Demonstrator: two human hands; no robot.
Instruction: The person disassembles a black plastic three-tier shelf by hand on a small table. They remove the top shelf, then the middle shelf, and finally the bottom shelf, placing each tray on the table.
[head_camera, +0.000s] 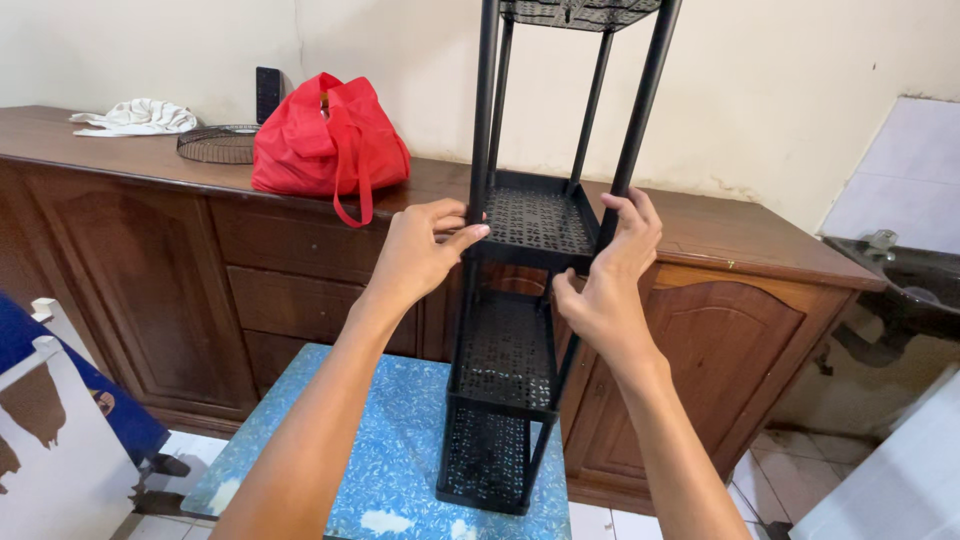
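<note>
A tall black metal rack (520, 350) with perforated shelves stands upright on a small blue patterned table (390, 450). My left hand (418, 248) grips the rack's front left post at the level of a middle shelf (535, 220). My right hand (612, 272) wraps around the front right post at the same shelf. Both arms reach forward from the bottom of the view. The rack's top shelf (575, 12) is cut off by the upper edge.
A long brown wooden sideboard (150, 240) runs behind the rack, carrying a red cloth bag (325, 140), a round wire basket (218, 145), a white cloth (135, 117) and a dark phone-like slab (267, 93). A dark sink (915, 285) sits at right. A blue-and-white object (50, 400) stands at left.
</note>
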